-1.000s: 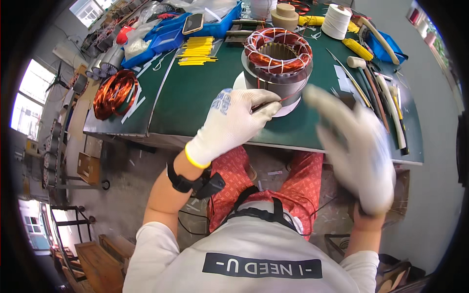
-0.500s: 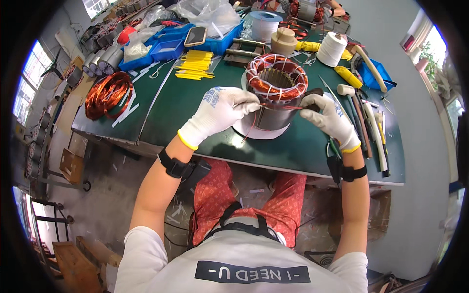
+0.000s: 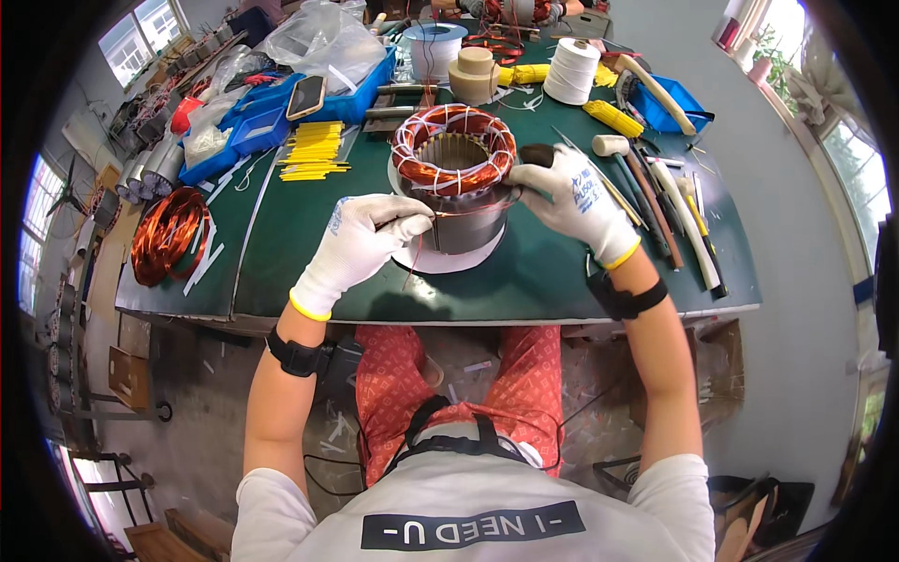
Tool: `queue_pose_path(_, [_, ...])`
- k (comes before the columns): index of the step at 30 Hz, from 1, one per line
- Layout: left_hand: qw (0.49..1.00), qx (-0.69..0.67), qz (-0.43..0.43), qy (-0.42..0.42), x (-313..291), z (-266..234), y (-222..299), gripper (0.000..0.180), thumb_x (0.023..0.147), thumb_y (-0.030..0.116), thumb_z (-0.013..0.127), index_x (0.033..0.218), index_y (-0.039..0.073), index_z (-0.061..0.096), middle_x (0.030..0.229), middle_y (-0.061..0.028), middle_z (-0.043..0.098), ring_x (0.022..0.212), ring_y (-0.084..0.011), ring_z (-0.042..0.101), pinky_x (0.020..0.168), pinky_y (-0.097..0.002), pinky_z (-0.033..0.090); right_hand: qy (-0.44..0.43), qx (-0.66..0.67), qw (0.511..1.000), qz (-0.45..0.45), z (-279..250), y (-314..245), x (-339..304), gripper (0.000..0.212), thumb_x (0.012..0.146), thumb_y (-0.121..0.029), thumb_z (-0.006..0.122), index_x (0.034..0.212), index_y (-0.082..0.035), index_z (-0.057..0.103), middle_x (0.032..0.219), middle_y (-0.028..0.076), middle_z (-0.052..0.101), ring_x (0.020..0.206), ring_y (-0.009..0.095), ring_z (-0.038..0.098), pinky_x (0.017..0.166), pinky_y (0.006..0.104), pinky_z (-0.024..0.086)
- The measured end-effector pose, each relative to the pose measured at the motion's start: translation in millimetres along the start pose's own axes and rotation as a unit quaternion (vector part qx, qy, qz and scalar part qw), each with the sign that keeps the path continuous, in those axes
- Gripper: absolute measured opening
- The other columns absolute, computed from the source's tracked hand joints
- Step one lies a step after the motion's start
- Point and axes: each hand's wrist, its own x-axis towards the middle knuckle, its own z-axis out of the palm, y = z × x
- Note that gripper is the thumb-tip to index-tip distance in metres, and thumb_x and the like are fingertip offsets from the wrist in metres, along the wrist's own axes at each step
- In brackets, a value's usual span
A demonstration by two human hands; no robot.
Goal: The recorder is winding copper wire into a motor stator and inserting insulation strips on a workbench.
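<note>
A motor stator stands upright on a round white pad near the table's front edge. Its ring of copper windings is laced with white cord. My left hand, in a white glove, pinches a thin red wire at the stator's front left; a loose end hangs below the fingers. At the right side, just under the windings, the curled fingers of my gloved right hand are closed against the stator. The wire runs across the front toward them, but their tips hide what they hold. Behind that hand lies a dark brown object.
Copper wire coils and yellow strips lie to the left. Blue bins, a phone and spools stand behind. A mallet and several long tools lie right. Another person's hands work at the far end.
My view has shifted, so the table's things sit further left. My right hand has moved up against the stator's side; my left hand has drawn slightly down and away from its front.
</note>
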Motion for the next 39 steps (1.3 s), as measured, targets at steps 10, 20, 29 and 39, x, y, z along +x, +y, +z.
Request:
queue_pose_path(10, [0.999, 0.039, -0.012, 0.024, 3.7, -10.1, -8.1, 0.021, 0.089, 0.018, 0.072, 0.099, -0.001, 0.073, 0.083, -0.0033, 0.071, 0.076, -0.0072, 0.060, 0.071, -0.0245, 0.049, 0.004, 0.101, 0.995, 0.028, 2.1, 18.4, 1.5, 0.026, 0.085, -0.026, 0.074, 0.102, -0.007, 0.068, 0.098, 0.014, 0.069, 0.092, 0.036, 0.064, 0.081, 0.0432, 0.050])
queue_pose_path(20, [0.999, 0.051, 0.001, 0.017, 12.3, -14.2, -10.3, 0.021, 0.090, 0.018, 0.069, 0.100, 0.000, 0.071, 0.080, -0.0052, 0.068, 0.071, -0.0088, 0.059, 0.069, -0.0254, 0.049, -0.022, 0.131, 0.989, 0.064, 6.9, 16.6, 2.9, 0.029, 0.089, -0.028, 0.071, 0.099, -0.002, 0.066, 0.099, 0.015, 0.068, 0.094, 0.034, 0.064, 0.083, 0.0395, 0.050])
queue_pose_path(29, [0.993, 0.106, 0.037, 0.033, 17.0, -12.6, -12.8, 0.024, 0.090, 0.023, 0.069, 0.100, 0.002, 0.072, 0.083, -0.0072, 0.069, 0.067, -0.0128, 0.060, 0.066, -0.0269, 0.048, -0.004, 0.147, 0.986, 0.074, 14.9, 19.9, -1.6, 0.031, 0.092, -0.027, 0.068, 0.107, 0.000, 0.066, 0.103, 0.017, 0.069, 0.097, 0.032, 0.066, 0.085, 0.0368, 0.051])
queue_pose_path(39, [0.982, 0.173, 0.065, 0.026, 16.8, -11.2, -1.7, 0.020, 0.089, 0.018, 0.070, 0.101, 0.001, 0.072, 0.091, -0.0095, 0.074, 0.078, -0.0165, 0.069, 0.072, -0.0272, 0.052, 0.014, 0.150, 0.984, 0.100, 17.8, 17.4, -8.3, 0.032, 0.092, -0.029, 0.068, 0.112, -0.004, 0.066, 0.105, 0.015, 0.069, 0.097, 0.032, 0.066, 0.085, 0.0365, 0.051])
